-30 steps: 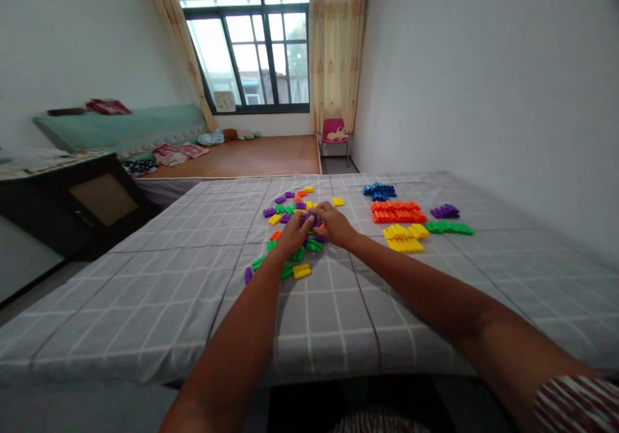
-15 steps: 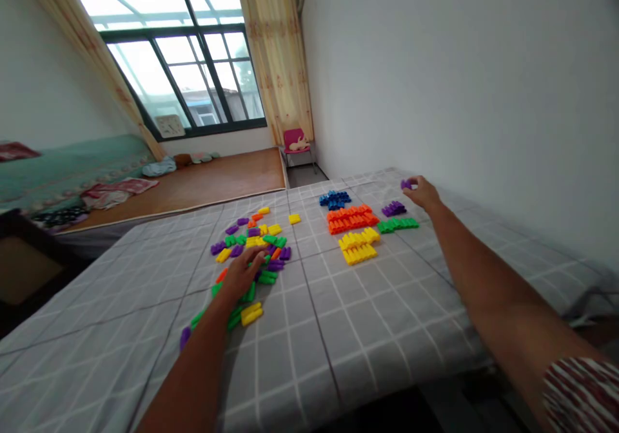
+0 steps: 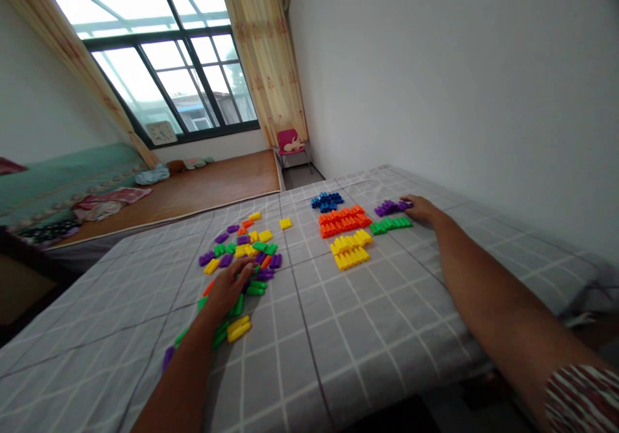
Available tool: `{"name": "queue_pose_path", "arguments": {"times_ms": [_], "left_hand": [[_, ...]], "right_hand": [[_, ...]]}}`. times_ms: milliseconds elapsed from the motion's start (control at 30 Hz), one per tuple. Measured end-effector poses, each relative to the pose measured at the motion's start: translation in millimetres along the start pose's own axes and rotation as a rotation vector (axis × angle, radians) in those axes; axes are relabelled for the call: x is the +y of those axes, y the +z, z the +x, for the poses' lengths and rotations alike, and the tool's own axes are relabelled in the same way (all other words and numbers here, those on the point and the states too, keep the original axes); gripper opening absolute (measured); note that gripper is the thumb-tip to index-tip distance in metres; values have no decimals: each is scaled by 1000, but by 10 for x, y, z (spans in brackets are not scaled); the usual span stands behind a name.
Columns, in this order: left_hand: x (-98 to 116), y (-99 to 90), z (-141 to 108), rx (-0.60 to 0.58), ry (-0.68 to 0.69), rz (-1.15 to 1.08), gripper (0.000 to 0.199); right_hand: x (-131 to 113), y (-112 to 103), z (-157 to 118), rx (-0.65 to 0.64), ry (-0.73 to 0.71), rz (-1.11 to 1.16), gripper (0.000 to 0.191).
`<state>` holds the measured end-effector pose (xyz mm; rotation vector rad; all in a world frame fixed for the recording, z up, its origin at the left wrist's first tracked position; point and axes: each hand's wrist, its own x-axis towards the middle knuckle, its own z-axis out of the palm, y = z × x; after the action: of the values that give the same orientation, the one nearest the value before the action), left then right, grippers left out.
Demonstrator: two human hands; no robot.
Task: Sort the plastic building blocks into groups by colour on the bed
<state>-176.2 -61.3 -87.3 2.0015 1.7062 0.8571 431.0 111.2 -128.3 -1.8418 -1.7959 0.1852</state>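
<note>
My right hand (image 3: 420, 209) pinches a purple plastic building block at the right end of a short purple row (image 3: 389, 208). Just in front of that row lies a row of green blocks (image 3: 391, 225). To its left are orange rows (image 3: 344, 221), yellow rows (image 3: 351, 250) and a dark blue cluster (image 3: 327, 202). Over the loose mixed pile, my left hand (image 3: 233, 283) rests palm down, its fingers somewhat apart near green and purple pieces (image 3: 265, 274). Part of the pile is hidden beneath this hand and forearm.
A grey checked cloth (image 3: 294, 368) covers the work surface. One yellow block (image 3: 285, 223) lies apart, between pile and rows. The white wall (image 3: 435, 85) runs along the right. Farther back stand a low brown platform (image 3: 232, 175) and a pink chair (image 3: 289, 142).
My right hand has lowered the purple block from above and behind to the end of the purple row. My left hand stays over the pile. The view has shifted slightly.
</note>
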Motion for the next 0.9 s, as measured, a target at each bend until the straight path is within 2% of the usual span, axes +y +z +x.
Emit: {"name": "queue_pose_path", "arguments": {"times_ms": [100, 233, 367, 467, 567, 667, 767, 900], "left_hand": [[-10, 1, 0, -11, 25, 19, 50], [-9, 1, -3, -17, 40, 47, 50], [4, 1, -15, -23, 35, 35, 50], [27, -2, -22, -15, 41, 27, 49], [48, -5, -24, -5, 39, 45, 48], [43, -1, -24, 1, 43, 62, 46], [22, 6, -25, -1, 53, 80, 44], [16, 8, -26, 2, 52, 105, 44]], "right_hand": [[-81, -70, -15, 56, -33, 39, 49], [-290, -50, -64, 70, -174, 98, 44], [-457, 77, -105, 110, -78, -73, 49], [-504, 123, -95, 154, -74, -75, 40], [-482, 72, -67, 236, -34, 25, 36], [-381, -36, -57, 389, 77, 99, 36], [-248, -112, -70, 514, 196, 75, 32], [-181, -95, -96, 458, 256, 27, 28]]}}
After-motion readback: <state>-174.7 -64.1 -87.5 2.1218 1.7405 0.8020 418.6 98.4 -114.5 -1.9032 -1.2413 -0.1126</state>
